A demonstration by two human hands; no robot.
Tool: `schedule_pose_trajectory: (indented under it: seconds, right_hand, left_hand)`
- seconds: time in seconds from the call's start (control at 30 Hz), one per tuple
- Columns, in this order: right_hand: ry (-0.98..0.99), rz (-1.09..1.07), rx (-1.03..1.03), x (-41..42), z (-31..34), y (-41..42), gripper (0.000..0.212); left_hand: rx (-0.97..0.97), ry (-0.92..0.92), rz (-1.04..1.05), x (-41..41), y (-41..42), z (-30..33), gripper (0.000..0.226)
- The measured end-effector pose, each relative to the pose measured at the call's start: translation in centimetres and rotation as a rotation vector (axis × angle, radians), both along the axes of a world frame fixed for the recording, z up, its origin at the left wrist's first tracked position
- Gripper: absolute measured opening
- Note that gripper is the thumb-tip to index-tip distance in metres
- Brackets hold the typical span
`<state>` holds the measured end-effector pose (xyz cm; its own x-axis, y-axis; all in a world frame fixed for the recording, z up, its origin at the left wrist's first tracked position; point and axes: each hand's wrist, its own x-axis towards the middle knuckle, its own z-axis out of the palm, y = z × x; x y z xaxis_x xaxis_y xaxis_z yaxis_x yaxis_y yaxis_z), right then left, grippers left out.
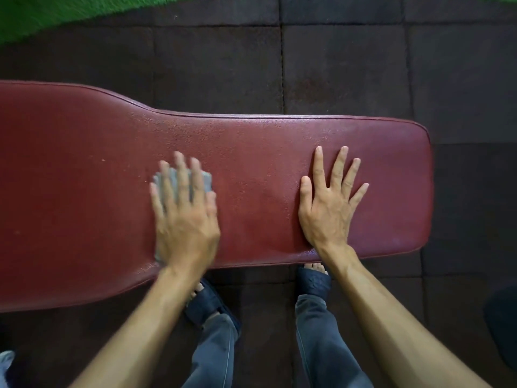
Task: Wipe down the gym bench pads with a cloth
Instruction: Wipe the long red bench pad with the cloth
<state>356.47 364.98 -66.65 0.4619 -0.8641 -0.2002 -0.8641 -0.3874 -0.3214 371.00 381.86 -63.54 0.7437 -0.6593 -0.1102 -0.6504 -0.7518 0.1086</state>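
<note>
A dark red bench pad [257,152] runs across the view, wide at the left and narrower toward its rounded right end. My left hand [184,219] lies flat on the pad near its middle, pressing a grey cloth [207,180] under the palm and spread fingers; the hand is motion-blurred. Bits of the cloth show between the fingers and beside the wrist. My right hand [327,205] rests flat on the pad's right part, fingers spread, with nothing in it.
Dark rubber floor tiles [349,65] surround the bench. Green turf [42,12] fills the top left corner. My feet in dark sandals [205,303] stand just below the pad's near edge. A dark object [503,326] sits at the right edge.
</note>
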Motion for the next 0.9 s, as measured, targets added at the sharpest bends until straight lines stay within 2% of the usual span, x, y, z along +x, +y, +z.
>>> schedule_pose_trajectory:
  seconds: [0.07, 0.13, 0.27, 0.33, 0.43, 0.5, 0.57, 0.67, 0.73, 0.83, 0.9]
  right_hand:
    - [-0.004, 0.002, 0.002, 0.7, 0.4, 1.0, 0.058]
    - [-0.003, 0.054, -0.002, 1.2, 0.6, 2.2, 0.058]
    - [0.0, 0.096, -0.001, 1.5, 0.7, 2.7, 0.058]
    - [0.009, 0.1, 0.009, 1.5, 0.8, 2.5, 0.059]
    - [0.009, 0.162, -0.011, 2.8, 1.0, 2.5, 0.06]
    - [0.011, 0.219, -0.027, 4.5, 1.0, 2.9, 0.06]
    - [0.009, 0.204, -0.043, 6.2, 0.9, 3.6, 0.059]
    - [0.012, 0.134, -0.062, 7.3, 0.7, 4.6, 0.059]
    - [0.011, 0.115, -0.065, 7.4, 0.6, 4.9, 0.058]
    - [0.015, 0.086, -0.083, 7.8, 0.6, 5.4, 0.057]
    - [0.012, 0.047, -0.089, 8.4, 0.7, 6.0, 0.057]
  left_hand:
    - [0.002, 0.014, -0.125, -4.1, 0.1, -0.9, 0.059]
    - [-0.03, 0.021, -0.163, -6.0, -1.9, -1.4, 0.058]
    - [-0.076, 0.037, -0.312, -0.9, -6.8, -1.4, 0.055]
    - [-0.078, 0.012, -0.219, 4.5, -7.3, -0.8, 0.055]
    - [-0.067, -0.013, 0.032, 10.4, -3.2, 0.2, 0.056]
    - [-0.063, -0.004, 0.097, 10.0, 0.9, 1.0, 0.056]
    - [-0.054, -0.011, 0.095, 6.2, 3.5, 0.9, 0.057]
    - [-0.036, -0.006, -0.028, 0.0, 4.7, 0.2, 0.059]
    - [-0.056, -0.017, -0.067, -1.2, 3.4, -0.3, 0.057]
    - [-0.097, 0.007, -0.207, 1.3, -0.2, -0.6, 0.055]
    - [-0.128, 0.026, -0.278, 6.2, -3.1, -0.6, 0.054]
